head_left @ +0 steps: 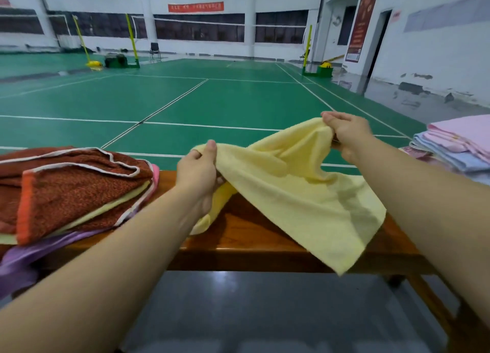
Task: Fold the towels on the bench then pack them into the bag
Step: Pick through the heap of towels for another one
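Over on the left, a loose heap of unfolded towels (71, 190) sits on the wooden counter (246, 236): a rust-brown one with white trim on top, pale yellow and purple layers peeking out beneath, the purple spilling over the near edge. Moving in, the left hand (197, 173) grips one edge of the yellow towel (297, 193), thumb on top and fingers curled under the cloth. The towel is lifted in the middle, sagging between both hands, with its lower corner draped past the counter's front edge. The right hand (344, 132) pinches the opposite edge, held higher and farther out. At the far right, a neat stack of folded towels (456, 145), pink over light blue, rests on the counter.
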The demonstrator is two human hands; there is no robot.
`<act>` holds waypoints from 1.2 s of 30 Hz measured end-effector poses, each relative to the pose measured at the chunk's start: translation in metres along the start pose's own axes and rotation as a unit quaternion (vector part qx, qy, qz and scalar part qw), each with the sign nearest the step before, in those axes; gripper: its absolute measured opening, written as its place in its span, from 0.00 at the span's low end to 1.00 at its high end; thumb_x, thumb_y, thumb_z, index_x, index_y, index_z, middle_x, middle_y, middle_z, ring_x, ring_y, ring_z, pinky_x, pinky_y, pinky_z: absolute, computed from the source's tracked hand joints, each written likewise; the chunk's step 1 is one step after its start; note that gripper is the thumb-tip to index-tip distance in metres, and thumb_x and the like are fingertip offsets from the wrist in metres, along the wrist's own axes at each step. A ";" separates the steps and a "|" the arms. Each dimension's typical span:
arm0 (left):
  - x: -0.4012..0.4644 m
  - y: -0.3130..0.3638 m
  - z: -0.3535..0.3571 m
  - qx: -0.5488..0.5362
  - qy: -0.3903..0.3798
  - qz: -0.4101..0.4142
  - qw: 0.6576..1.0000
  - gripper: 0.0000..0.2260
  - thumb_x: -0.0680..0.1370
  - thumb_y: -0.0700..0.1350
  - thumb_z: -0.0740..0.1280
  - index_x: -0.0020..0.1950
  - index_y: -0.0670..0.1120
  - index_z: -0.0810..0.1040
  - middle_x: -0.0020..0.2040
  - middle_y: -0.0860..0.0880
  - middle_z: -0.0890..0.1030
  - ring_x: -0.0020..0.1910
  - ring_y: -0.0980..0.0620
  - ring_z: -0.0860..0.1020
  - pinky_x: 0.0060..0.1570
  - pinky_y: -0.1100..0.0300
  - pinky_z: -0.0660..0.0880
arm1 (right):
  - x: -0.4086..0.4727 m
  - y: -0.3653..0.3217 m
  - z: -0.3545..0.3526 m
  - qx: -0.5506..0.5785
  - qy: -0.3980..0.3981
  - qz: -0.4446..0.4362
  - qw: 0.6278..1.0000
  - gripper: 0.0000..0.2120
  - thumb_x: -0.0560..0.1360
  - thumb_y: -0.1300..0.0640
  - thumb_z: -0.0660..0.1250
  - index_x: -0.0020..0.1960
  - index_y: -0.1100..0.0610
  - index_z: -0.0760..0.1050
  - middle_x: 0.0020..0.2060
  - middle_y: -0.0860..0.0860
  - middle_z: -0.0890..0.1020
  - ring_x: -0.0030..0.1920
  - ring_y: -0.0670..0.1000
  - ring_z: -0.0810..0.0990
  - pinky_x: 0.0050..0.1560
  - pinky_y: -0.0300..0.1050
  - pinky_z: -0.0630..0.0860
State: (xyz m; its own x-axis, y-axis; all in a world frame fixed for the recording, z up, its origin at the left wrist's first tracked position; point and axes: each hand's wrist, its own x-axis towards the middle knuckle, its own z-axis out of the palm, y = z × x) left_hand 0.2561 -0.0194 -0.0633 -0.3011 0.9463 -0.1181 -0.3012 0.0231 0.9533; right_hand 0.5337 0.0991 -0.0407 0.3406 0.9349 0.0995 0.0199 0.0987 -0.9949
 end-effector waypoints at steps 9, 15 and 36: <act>0.074 0.095 0.005 0.114 0.006 0.106 0.988 0.19 0.80 0.52 0.71 0.66 0.45 0.79 0.54 0.48 0.82 0.51 0.49 0.81 0.52 0.52 0.82 | 0.009 -0.027 -0.039 0.005 0.105 -0.046 0.993 0.01 0.77 0.53 0.73 0.49 0.49 0.83 0.51 0.50 0.84 0.55 0.54 0.82 0.53 0.48 0.83; 0.088 0.122 0.025 0.115 -0.031 0.162 0.980 0.17 0.82 0.53 0.68 0.69 0.50 0.77 0.59 0.50 0.80 0.57 0.48 0.80 0.58 0.49 0.80 | 0.003 -0.053 -0.036 0.001 0.144 -0.113 0.983 0.12 0.79 0.49 0.71 0.60 0.50 0.82 0.56 0.46 0.81 0.59 0.49 0.76 0.67 0.43 0.68; 0.149 0.169 0.051 0.028 -0.041 0.207 0.977 0.18 0.80 0.51 0.70 0.69 0.48 0.78 0.58 0.52 0.82 0.57 0.51 0.80 0.48 0.57 0.78 | 0.056 -0.098 0.000 -0.002 0.021 -0.185 0.983 0.22 0.78 0.65 0.70 0.71 0.56 0.74 0.65 0.53 0.80 0.63 0.48 0.80 0.63 0.47 0.79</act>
State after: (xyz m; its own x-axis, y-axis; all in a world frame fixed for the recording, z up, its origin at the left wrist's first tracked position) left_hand 0.2066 0.1417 0.0943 -0.3131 0.9005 0.3019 -0.1177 -0.3522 0.9285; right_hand 0.5508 0.1414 0.0619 0.3473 0.8211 0.4529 0.1525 0.4271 -0.8912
